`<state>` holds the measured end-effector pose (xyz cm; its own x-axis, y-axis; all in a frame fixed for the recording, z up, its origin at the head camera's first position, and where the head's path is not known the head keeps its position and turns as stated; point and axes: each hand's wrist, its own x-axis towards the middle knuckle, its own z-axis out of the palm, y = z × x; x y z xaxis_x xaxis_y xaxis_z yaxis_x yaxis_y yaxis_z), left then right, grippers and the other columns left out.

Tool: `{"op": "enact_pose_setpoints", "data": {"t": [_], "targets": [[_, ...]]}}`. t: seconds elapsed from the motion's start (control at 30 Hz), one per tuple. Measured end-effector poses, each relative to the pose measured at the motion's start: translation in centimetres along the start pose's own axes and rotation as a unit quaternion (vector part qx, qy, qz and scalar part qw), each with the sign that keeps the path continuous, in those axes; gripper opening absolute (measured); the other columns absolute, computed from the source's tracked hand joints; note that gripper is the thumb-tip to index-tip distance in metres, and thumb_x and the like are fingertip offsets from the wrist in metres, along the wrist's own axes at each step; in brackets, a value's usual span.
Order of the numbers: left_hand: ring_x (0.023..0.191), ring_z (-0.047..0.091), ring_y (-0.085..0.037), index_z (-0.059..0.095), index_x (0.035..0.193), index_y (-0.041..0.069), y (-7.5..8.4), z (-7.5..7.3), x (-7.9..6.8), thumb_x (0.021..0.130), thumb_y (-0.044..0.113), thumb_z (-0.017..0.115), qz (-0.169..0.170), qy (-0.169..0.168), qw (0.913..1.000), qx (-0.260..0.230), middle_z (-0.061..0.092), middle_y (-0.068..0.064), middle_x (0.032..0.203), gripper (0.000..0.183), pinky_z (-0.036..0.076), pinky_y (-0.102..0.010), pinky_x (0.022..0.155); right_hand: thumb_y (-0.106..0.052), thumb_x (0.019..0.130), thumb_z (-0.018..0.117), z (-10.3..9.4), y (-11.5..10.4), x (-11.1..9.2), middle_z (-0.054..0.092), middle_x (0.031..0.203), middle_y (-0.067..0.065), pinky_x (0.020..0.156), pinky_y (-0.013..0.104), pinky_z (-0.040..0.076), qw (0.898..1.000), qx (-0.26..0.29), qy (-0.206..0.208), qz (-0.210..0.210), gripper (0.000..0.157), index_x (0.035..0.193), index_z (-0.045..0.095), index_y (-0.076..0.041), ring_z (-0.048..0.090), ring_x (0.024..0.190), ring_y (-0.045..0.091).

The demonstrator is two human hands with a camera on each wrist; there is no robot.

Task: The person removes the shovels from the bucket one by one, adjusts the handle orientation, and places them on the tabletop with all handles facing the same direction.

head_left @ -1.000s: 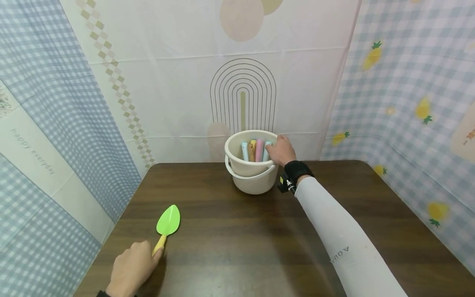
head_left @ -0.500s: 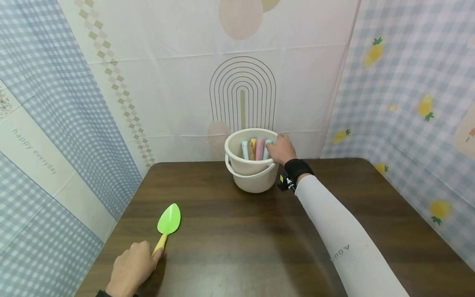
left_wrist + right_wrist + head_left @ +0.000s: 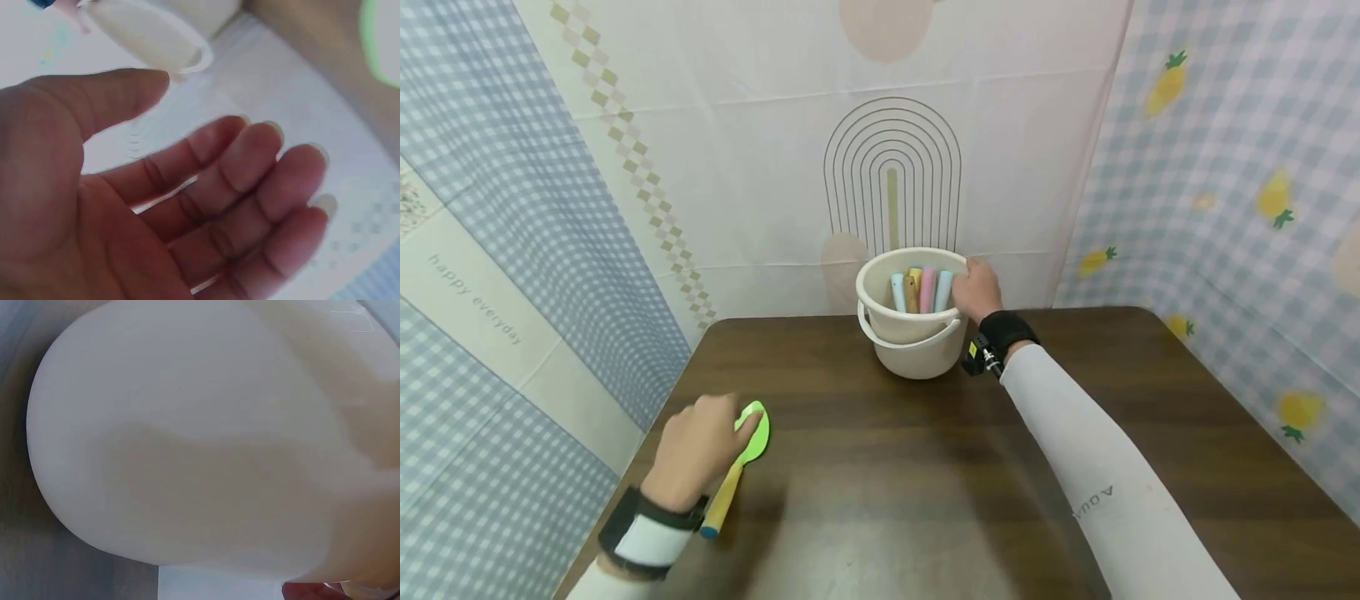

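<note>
A small trowel [image 3: 722, 500] with a green blade and a yellow, blue-tipped handle lies on the left of the table. Above its blade is my left hand [image 3: 700, 446], partly covering it in the head view. In the left wrist view, this hand's palm holds nothing, the fingers [image 3: 250, 187] loosely bent and the thumb apart. Toward the back stands a cream bucket [image 3: 917, 358] with its bail hanging down in front. My right hand [image 3: 977, 290] grips the bucket's right rim. The bucket wall [image 3: 175, 437] fills the right wrist view, hiding most of that hand.
Several handles [image 3: 927, 290] in light blue, brown, yellow and pink stick up inside the bucket. The dark wooden table [image 3: 865, 467] ends at a white patterned cloth [image 3: 760, 200] behind, with checked cloth [image 3: 1210, 250] at the sides.
My left hand has let go of the trowel's handle and risen forward, over the blade. The trowel stays on the table. My right hand stays at the bucket's rim; the head view has tilted slightly.
</note>
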<state>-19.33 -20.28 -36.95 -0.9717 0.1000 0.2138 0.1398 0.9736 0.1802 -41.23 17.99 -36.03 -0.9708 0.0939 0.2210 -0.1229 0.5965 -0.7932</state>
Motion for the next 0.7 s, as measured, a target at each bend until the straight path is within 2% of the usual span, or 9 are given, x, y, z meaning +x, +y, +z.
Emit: {"op": "enact_pose_setpoints", "data": {"t": [0.07, 0.13, 0.27, 0.33, 0.4, 0.53, 0.6, 0.7], "targets": [[0.05, 0.045, -0.017, 0.056, 0.072, 0.01, 1.2, -0.9, 2.2, 0.098, 0.033, 0.069, 0.033, 0.018, 0.9993, 0.002, 0.048, 0.0, 0.06, 0.038, 0.036, -0.032, 0.042, -0.009, 0.096, 0.035, 0.0, -0.1, 0.1, 0.056, 0.11, 0.021, 0.09, 0.045, 0.046, 1.0, -0.002, 0.004, 0.001, 0.04, 0.125, 0.057, 0.007, 0.051, 0.097, 0.033], [0.051, 0.047, -0.017, 0.056, 0.072, 0.01, 2.5, -1.7, 4.5, 0.097, 0.032, 0.071, 0.068, 0.043, 0.9967, 0.011, 0.05, -0.001, 0.061, 0.037, 0.039, -0.034, 0.043, -0.009, 0.095, 0.035, -0.1, -0.1, 0.1, 0.055, 0.11, 0.021, 0.088, 0.045, 0.046, 1.0, -0.003, 0.003, 0.008, 0.04, 0.126, 0.057, 0.006, 0.051, 0.097, 0.034], [0.055, 0.05, -0.018, 0.056, 0.075, 0.011, 5.3, -2.8, 8.2, 0.097, 0.031, 0.071, 0.126, 0.073, 0.9892, 0.022, 0.053, -0.002, 0.064, 0.034, 0.045, -0.037, 0.048, -0.01, 0.094, 0.037, 0.0, 0.2, 0.1, 0.054, 0.141, 0.026, 0.105, 0.05, 0.046, 1.0, -0.006, -0.014, 0.026, 0.057, 0.148, 0.047, 0.006, 0.052, 0.115, 0.037], [0.057, 0.052, -0.019, 0.057, 0.076, 0.011, 6.6, -3.1, 9.7, 0.099, 0.031, 0.069, 0.143, 0.069, 0.9871, 0.02, 0.055, -0.003, 0.065, 0.033, 0.046, -0.037, 0.051, -0.011, 0.094, 0.038, 0.1, 0.3, 0.2, 0.049, 0.151, 0.025, 0.112, 0.052, 0.043, 0.999, -0.004, -0.022, 0.03, 0.062, 0.155, 0.04, 0.005, 0.051, 0.122, 0.038], [0.062, 0.057, -0.02, 0.061, 0.081, 0.01, 7.9, -3.2, 11.0, 0.1, 0.03, 0.068, 0.156, 0.06, 0.9858, 0.013, 0.061, -0.005, 0.07, 0.029, 0.049, -0.038, 0.054, -0.011, 0.094, 0.039, 0.3, 0.5, 0.2, 0.05, 0.152, 0.023, 0.113, 0.053, 0.043, 0.999, -0.004, -0.027, 0.032, 0.063, 0.155, 0.04, 0.004, 0.051, 0.123, 0.037], [0.078, 0.069, -0.023, 0.07, 0.103, 0.006, 10.1, -3.0, 13.9, 0.102, 0.03, 0.065, 0.181, 0.05, 0.9822, -0.004, 0.074, -0.009, 0.091, 0.024, 0.057, -0.041, 0.066, -0.012, 0.094, 0.04, 0.3, 0.7, 0.5, 0.049, 0.153, 0.023, 0.113, 0.053, 0.043, 0.999, -0.01, -0.03, 0.028, 0.064, 0.156, 0.039, 0.003, 0.051, 0.124, 0.036], [0.083, 0.07, -0.024, 0.069, 0.111, 0.005, 10.9, -2.8, 15.2, 0.102, 0.03, 0.064, 0.19, 0.044, 0.9807, -0.012, 0.075, -0.009, 0.098, 0.027, 0.058, -0.043, 0.071, -0.013, 0.094, 0.04, 0.2, 0.6, 0.7, 0.046, 0.157, 0.023, 0.114, 0.054, 0.042, 0.999, -0.018, -0.029, 0.026, 0.066, 0.158, 0.036, 0.003, 0.05, 0.128, 0.037], [0.082, 0.067, -0.023, 0.067, 0.116, 0.003, 11.9, -2.3, 17.2, 0.103, 0.03, 0.062, 0.198, 0.034, 0.9794, -0.019, 0.074, -0.01, 0.103, 0.03, 0.058, -0.042, 0.073, -0.013, 0.093, 0.04, 0.1, 0.4, 0.9, 0.039, 0.163, 0.023, 0.118, 0.054, 0.039, 0.999, -0.026, -0.026, 0.022, 0.07, 0.16, 0.031, 0.004, 0.047, 0.136, 0.039]]}}
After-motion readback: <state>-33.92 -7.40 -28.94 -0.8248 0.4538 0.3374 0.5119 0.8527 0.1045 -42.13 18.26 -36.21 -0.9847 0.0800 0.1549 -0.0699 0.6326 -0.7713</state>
